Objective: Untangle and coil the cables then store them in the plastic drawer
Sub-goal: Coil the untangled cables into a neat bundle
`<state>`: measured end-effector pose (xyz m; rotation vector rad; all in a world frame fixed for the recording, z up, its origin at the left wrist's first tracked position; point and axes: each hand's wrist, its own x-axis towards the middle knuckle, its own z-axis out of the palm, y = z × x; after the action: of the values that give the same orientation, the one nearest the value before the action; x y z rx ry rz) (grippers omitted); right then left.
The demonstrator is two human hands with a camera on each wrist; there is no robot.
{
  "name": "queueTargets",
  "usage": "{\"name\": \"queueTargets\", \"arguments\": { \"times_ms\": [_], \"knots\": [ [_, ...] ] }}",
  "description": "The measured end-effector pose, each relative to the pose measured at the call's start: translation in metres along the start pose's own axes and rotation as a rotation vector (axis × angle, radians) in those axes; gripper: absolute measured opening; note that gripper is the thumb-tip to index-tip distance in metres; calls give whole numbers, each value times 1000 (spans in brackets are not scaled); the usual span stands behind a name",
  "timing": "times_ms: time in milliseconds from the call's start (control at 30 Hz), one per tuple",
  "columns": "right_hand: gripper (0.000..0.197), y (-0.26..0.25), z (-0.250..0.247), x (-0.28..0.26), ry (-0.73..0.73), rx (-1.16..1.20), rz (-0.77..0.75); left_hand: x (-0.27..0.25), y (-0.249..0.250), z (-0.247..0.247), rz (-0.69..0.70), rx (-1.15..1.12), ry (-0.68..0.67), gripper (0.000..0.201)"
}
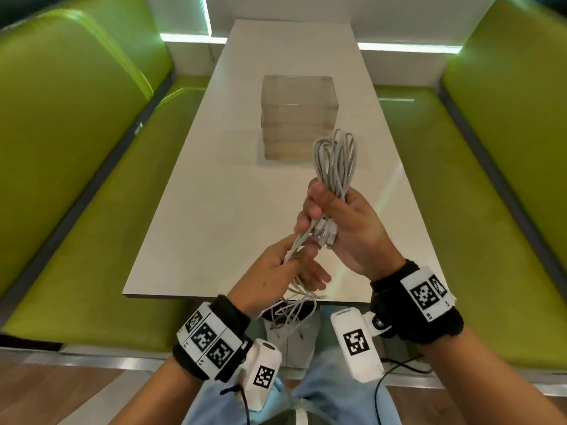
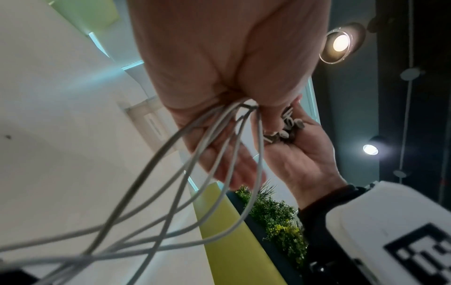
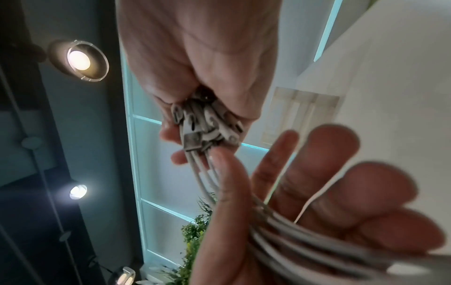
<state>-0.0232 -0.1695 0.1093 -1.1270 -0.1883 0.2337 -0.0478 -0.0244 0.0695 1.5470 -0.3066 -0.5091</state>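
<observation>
Loose strands first, dangling off the near table edge toward the lap, and the left hand [image 1: 287, 265] has them pinched between thumb and fingers, the other fingers fairly straight, strands running across the palm. Just above, the right hand [image 1: 343, 222] is wrapped round the cables [image 1: 336, 161], a bundle of thin grey leads with loops standing up past the fist and the connector plugs [image 3: 207, 125] bunched at the palm. Light, limp stuff by the look of it, likely to spring open if let go, so best taken at the gathered middle, not by the plugs. Beyond, well apart on the white table [image 1: 214, 179], the clear plastic drawer unit [image 1: 297, 115] waits, drawers seemingly closed.
</observation>
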Motion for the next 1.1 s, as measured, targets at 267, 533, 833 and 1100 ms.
{"name": "queueTargets", "arguments": {
  "times_ms": [267, 533, 833, 1100],
  "knots": [
    [26, -1, 12, 6, 150, 76, -19, 0, -11, 3, 28, -133, -9, 34],
    [27, -4, -2, 3, 71, -152, 4, 0, -11, 1, -30, -231, -3, 39],
    [15, -46, -20, -5, -318, -1014, 251, -5, -4, -20, -135, 34, -113, 42],
    [14, -59, -14, -2, -656, -1233, 535, -6, -4, -27, -307, -454, -162, 65]
  ]
}}
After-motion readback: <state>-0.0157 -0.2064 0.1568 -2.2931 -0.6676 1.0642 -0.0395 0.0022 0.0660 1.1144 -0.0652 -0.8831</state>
